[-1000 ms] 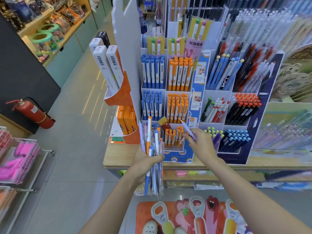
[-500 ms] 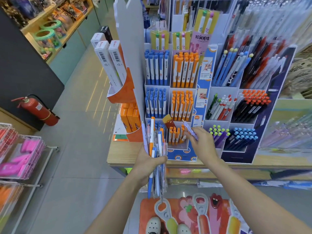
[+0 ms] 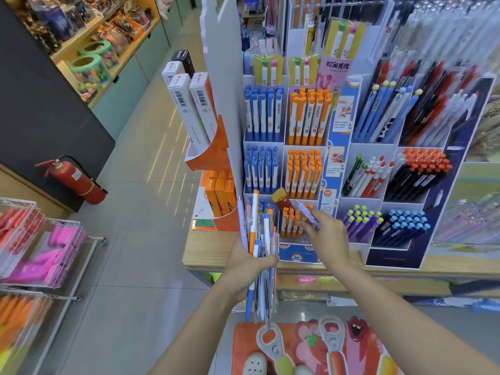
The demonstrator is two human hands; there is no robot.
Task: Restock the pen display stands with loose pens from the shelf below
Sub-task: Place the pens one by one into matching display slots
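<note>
My left hand (image 3: 250,269) grips a bundle of loose pens (image 3: 259,234), blue, orange, white and clear, held upright in front of the counter edge. My right hand (image 3: 328,236) pinches a single lilac pen (image 3: 307,212), tilted, just in front of the bottom row of the white pen stand (image 3: 284,142). That stand holds blue pens (image 3: 262,115) on the left and orange pens (image 3: 308,117) on the right in tiers. The bottom orange slot (image 3: 290,220) is partly filled. A dark stand (image 3: 433,239) to the right holds purple and blue-capped pens.
The stands sit on a wooden counter (image 3: 205,253) with a lower shelf (image 3: 365,286) under it. Orange boxes (image 3: 219,196) and white boxes (image 3: 189,104) stand at the left. A red fire extinguisher (image 3: 75,180) and wire baskets (image 3: 46,244) flank the grey-tiled aisle. A colourful mat (image 3: 311,347) lies at my feet.
My right hand with the lilac pen has shifted slightly left and down toward the bottom orange slot. The left hand keeps the bundle in nearly the same place.
</note>
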